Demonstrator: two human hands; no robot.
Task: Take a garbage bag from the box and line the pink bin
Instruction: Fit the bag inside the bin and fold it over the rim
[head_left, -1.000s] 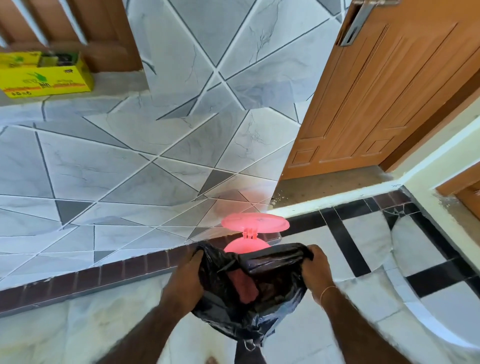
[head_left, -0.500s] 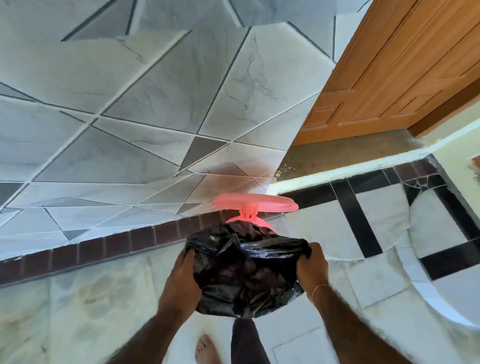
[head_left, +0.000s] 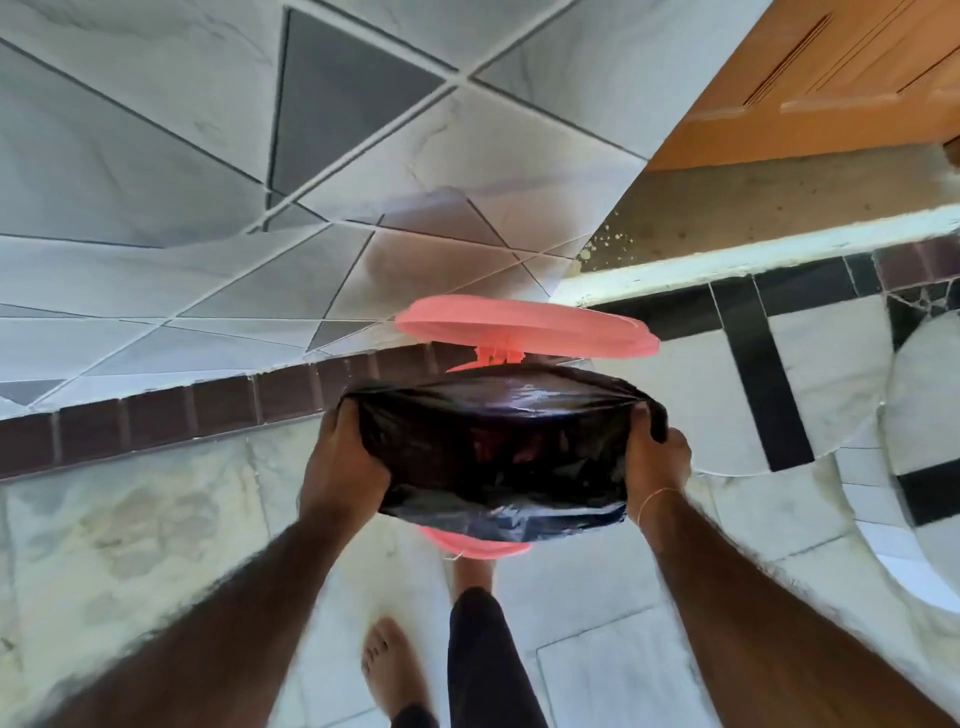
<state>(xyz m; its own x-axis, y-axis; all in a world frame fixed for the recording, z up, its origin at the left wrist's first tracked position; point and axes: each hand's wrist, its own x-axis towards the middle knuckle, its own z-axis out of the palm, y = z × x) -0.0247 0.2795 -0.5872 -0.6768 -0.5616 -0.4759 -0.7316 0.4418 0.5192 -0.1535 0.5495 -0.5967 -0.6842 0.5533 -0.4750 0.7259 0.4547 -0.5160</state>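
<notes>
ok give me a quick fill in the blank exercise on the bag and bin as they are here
1. The garbage bag stretched over the bin is ____ in colour.
2. The bin's pink lid stands ____.
3. The left hand and right hand both ____ the bag's edges.
4. The person's foot on the floor is ____.

Missing words: black; open; grip; bare

This looks like a home, at a doorway or entry area. A wall of grey marble-patterned tiles (head_left: 208, 156) with diagonal lines fills the upper left of the frame, a panelled wooden door (head_left: 831, 78) stands at the upper right, and a stone-patterned floor (head_left: 130, 519) with black inlay strips spreads below. A bare foot (head_left: 387, 665) at the bottom centre suits a domestic setting.
</notes>
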